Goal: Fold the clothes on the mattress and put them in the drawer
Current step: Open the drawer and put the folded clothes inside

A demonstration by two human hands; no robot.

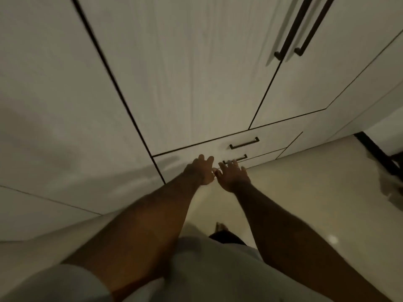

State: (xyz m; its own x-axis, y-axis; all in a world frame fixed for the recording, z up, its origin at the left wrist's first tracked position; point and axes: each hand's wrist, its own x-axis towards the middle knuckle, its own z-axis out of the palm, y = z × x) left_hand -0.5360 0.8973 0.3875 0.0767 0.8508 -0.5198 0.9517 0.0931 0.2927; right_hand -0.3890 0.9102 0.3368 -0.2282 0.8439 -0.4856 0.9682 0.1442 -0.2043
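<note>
Two white drawers sit shut at the foot of a white wardrobe. The upper drawer (274, 138) has a dark bar handle (244, 143). The lower drawer (263, 156) has a shorter dark handle (237, 159). Both my arms reach down toward them. My left hand (199, 172) is in front of the drawer fronts with fingers loosely spread, holding nothing. My right hand (233, 175) is beside it, fingers spread, its fingertips at the left end of the lower handle; whether they touch it is unclear. No clothes or mattress are in view.
Tall white wardrobe doors (174, 73) rise above the drawers, with two long dark handles (298, 29) at upper right. A glossy pale floor (316, 192) spreads to the right. A dark frame (379, 155) stands at the far right. My foot (220, 227) shows below.
</note>
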